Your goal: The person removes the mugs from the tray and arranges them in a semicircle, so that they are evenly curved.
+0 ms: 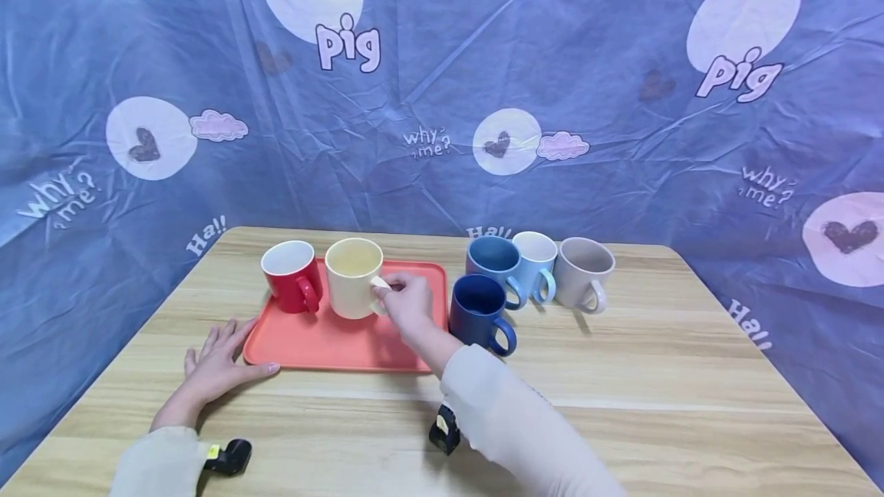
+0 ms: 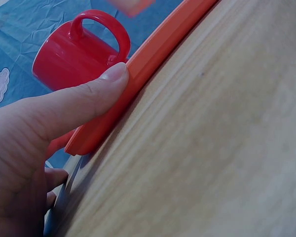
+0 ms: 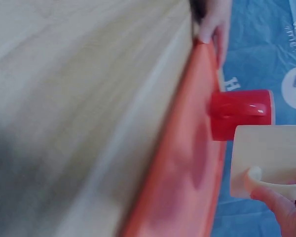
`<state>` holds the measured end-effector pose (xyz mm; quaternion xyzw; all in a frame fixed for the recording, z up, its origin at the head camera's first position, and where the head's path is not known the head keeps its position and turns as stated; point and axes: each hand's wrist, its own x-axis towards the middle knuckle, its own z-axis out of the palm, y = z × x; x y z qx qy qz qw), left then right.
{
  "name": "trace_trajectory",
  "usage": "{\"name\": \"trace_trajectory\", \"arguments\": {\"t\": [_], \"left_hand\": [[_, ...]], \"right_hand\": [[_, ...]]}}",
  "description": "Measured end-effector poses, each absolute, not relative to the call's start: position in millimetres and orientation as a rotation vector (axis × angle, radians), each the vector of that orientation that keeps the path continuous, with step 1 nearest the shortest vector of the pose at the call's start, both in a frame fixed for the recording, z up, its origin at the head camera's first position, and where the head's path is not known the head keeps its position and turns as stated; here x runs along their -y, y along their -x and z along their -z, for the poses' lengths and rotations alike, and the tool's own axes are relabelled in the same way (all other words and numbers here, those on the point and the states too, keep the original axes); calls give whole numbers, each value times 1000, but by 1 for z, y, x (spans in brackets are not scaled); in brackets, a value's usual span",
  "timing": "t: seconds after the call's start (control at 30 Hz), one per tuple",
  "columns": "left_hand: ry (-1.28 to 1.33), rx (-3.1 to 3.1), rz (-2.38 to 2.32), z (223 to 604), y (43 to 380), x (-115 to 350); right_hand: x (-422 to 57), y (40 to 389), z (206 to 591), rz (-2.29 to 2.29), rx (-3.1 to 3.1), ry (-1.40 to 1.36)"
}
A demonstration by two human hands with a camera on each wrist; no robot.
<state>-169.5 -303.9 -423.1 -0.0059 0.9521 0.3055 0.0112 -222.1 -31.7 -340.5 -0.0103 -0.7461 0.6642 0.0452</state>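
L hand [image 1: 217, 365] is at the tray's near-left corner, fingers spread apart & fairly straight, thumb laid along the near rim; prob. there to steady the tray [image 1: 331, 347], b/c that corner sits btwn thumb & fingers. It isn't clamped on anything.

Red mug [image 1: 293, 290] stands upright on the tray's far-left part, handle to the near right.

Cream mug [image 1: 348, 286] is next, just to the right of the red one, upright. R wrist view shows its base apart from the tray, so it looks held just above it. R hand [image 1: 410, 305] pinches its handle, thumb & fingers together on it; prob. held there b/c the handle faces right, toward that hand, & it keeps the rim untouched.

R sleeve [image 1: 511, 413] crosses the table [image 1: 656, 374] near the tray's near-right corner.

Dark blue mug [image 1: 473, 317] is right beside the tray's right edge, contact unclear; w/ the R forearm so near, it's the likeliest thing to get bumped. Beyond it, L to R: mid-blue mug [image 1: 479, 265], light blue mug [image 1: 530, 274], grey mug [image 1: 576, 282], bunched close, all upright, handles toward the near right, prob. for an easy R-hand grab.
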Motion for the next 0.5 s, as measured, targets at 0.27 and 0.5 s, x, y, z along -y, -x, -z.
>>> {"name": "trace_trajectory", "arguments": {"t": [0.27,0.5], "left_hand": [[19,-2972,-943,424,170,305],[12,-2974,-950,425,170,303]], "right_hand": [[16,226,305,-2101,2247,91],[-6,233,278,-2089,2201,35]]}}
